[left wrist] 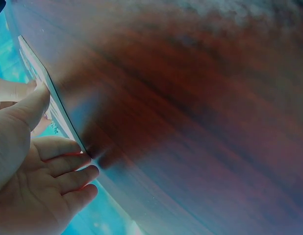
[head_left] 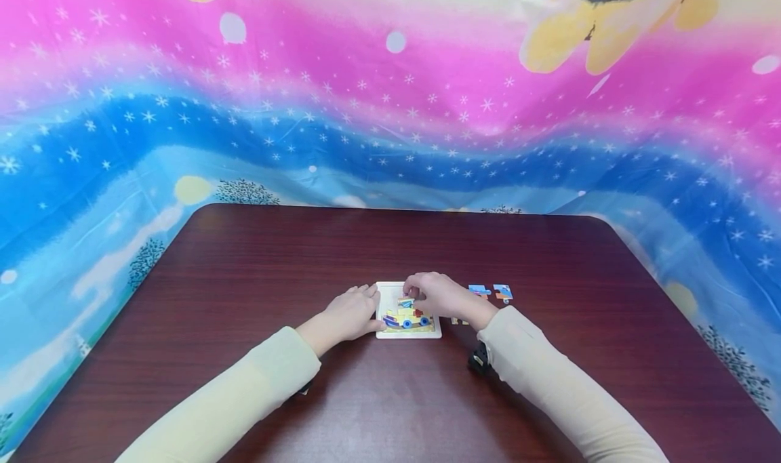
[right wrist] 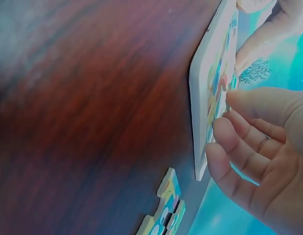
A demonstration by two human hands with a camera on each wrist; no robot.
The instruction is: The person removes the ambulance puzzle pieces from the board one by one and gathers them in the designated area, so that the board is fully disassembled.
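Note:
A white-rimmed jigsaw puzzle tray (head_left: 409, 336) lies on the table, its lower part filled with joined pieces showing a yellow vehicle (head_left: 407, 318) with blue wheels. At the tray's left edge rests my left hand (head_left: 349, 312), fingers extended and thumb on the rim; the thumb shows too in the left wrist view. Over the upper right of the tray, my right hand (head_left: 439, 293) pinches a small puzzle piece (right wrist: 228, 101) between thumb and fingers, close to the picture. Most of that piece is hidden by the fingertips.
Loose puzzle pieces (head_left: 478, 291) lie right of the tray, partly behind my right wrist. Another piece (head_left: 503, 291) sits farther right. The dark wooden table (head_left: 305, 246) is bordered at the back and sides by a colourful printed cloth (head_left: 366, 124).

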